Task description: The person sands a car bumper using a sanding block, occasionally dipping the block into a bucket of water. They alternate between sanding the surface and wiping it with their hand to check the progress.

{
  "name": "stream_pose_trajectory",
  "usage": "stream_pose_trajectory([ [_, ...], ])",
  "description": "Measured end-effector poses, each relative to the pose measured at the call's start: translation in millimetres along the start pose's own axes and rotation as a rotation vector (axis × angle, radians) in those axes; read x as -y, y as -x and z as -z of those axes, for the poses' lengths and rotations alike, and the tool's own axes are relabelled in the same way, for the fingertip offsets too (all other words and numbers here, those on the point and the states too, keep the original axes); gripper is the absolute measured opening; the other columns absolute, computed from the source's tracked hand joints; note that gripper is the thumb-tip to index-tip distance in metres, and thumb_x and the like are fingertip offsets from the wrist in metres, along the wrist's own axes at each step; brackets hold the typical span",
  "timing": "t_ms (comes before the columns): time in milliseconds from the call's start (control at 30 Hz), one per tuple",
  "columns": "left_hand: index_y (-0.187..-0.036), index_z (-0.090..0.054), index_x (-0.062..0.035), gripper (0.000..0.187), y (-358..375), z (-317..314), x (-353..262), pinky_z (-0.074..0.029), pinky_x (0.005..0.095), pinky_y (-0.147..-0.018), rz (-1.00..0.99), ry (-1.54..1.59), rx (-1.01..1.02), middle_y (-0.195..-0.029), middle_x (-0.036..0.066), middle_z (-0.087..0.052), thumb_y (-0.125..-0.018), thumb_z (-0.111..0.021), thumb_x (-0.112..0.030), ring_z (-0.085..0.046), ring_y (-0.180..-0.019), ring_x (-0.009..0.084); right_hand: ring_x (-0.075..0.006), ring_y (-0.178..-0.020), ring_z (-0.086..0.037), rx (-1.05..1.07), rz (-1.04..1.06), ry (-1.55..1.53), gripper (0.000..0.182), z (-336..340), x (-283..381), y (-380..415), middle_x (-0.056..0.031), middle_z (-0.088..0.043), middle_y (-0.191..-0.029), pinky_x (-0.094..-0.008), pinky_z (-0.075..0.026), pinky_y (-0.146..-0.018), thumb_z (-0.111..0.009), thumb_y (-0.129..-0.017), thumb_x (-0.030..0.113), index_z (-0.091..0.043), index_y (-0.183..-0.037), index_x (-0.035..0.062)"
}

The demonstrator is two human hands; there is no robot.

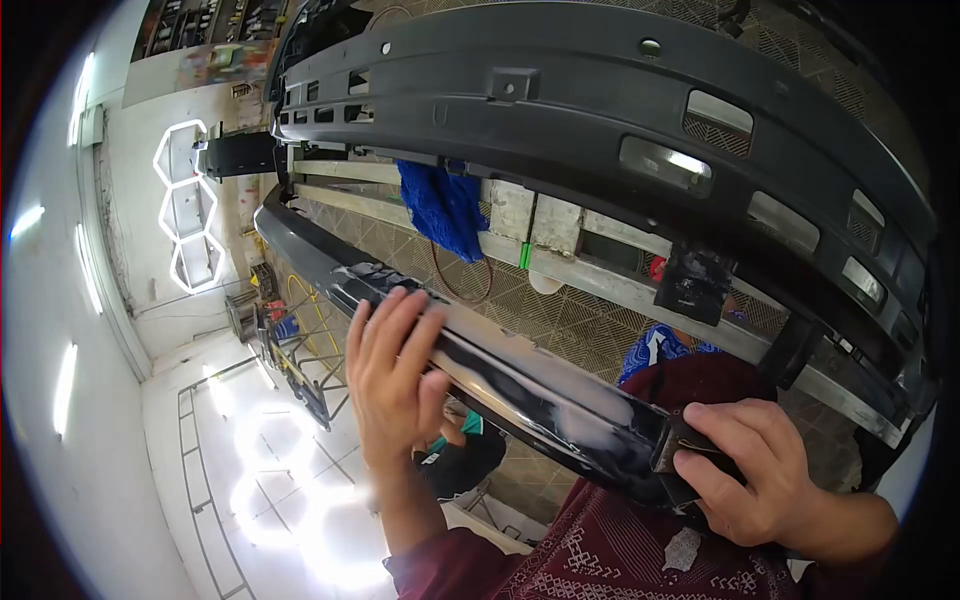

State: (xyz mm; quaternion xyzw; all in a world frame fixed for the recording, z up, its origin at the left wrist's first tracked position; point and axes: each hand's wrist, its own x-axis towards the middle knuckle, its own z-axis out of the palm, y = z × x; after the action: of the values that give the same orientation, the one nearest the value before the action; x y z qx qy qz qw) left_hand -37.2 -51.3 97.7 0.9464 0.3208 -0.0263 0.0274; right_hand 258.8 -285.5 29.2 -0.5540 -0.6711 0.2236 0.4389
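trim strip (520, 385): glossy black, smooth, mirror-like, with white glare patches, looks like painted plastic

bumper (600, 110): matt dark grey plastic, slightly grainy, dull all over, moulded slots and clips

rag (443, 208): bright blue cloth, fuzzy and nubby, kinda towel-like

beam (560, 262): pale bare metal, scuffed, not shiny at all

sleeves (640, 545): maroon woven fabric with a white printed pattern, soft, matt

floor (300, 480): light and very shiny, ceiling lights reflect right off it
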Motion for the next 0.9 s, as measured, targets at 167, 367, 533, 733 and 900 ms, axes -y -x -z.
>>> stream_pose_trajectory([
  [167,-0.122,-0.076,-0.0012,0.071,-6.7,-10.3,-20.4,-0.051,0.0562,-0.111,-0.209,0.168,0.047,-0.126,0.016,-0.075,-0.108,-0.048,-0.065,-0.072,-0.121,0.0354,-0.0310,-0.100,-0.072,-0.002,-0.023,-0.010,0.031,-0.4,-0.7,-1.2,-0.0226,-0.073,-0.125,-0.0408,-0.060,-0.075,-0.077,-0.084,0.014,-0.073,-0.114,0.0086],
  [367,-0.107,-0.077,0.0019,0.086,-17.1,-8.5,-83.5,-0.058,0.0534,-0.099,-0.445,0.400,0.120,-0.110,0.019,-0.078,-0.105,-0.041,-0.076,-0.077,-0.105,0.0385,-0.0302,-0.100,-0.072,0.008,-0.021,-0.022,0.028,-1.0,-1.8,-2.5,-0.0214,-0.073,-0.125,-0.0407,-0.060,-0.076,-0.077,-0.085,0.013,-0.073,-0.113,0.0095],
  [533,-0.117,-0.075,-0.0032,0.058,-33.1,7.3,16.3,-0.049,0.0550,-0.112,-0.072,0.011,0.166,-0.122,0.016,-0.074,-0.107,-0.054,-0.056,-0.070,-0.120,0.0379,-0.0295,-0.099,-0.072,-0.009,-0.029,-0.009,0.027,-3.1,-1.1,-3.3,-0.0206,-0.073,-0.124,-0.0405,-0.061,-0.076,-0.078,-0.085,0.014,-0.074,-0.111,0.0086],
  [733,-0.118,-0.075,-0.0027,0.050,-36.8,9.8,52.9,-0.034,0.0601,-0.125,0.089,-0.157,0.151,-0.127,0.017,-0.074,-0.114,-0.040,-0.039,-0.066,-0.130,0.0382,-0.0307,-0.099,-0.071,-0.013,-0.017,0.003,0.026,-2.7,-1.8,-4.5,-0.0208,-0.073,-0.123,-0.0420,-0.061,-0.076,-0.075,-0.085,0.015,-0.075,-0.110,0.0068],
  [900,-0.128,-0.071,-0.0023,0.063,-20.9,-2.7,-24.0,-0.041,0.0582,-0.121,-0.192,0.141,0.231,-0.134,0.016,-0.071,-0.105,-0.056,-0.059,-0.066,-0.129,0.0361,-0.0319,-0.100,-0.071,0.011,-0.023,0.004,0.027,-0.8,-1.3,-3.4,-0.0215,-0.072,-0.125,-0.0431,-0.061,-0.078,-0.072,-0.087,0.017,-0.075,-0.111,0.0058],
])
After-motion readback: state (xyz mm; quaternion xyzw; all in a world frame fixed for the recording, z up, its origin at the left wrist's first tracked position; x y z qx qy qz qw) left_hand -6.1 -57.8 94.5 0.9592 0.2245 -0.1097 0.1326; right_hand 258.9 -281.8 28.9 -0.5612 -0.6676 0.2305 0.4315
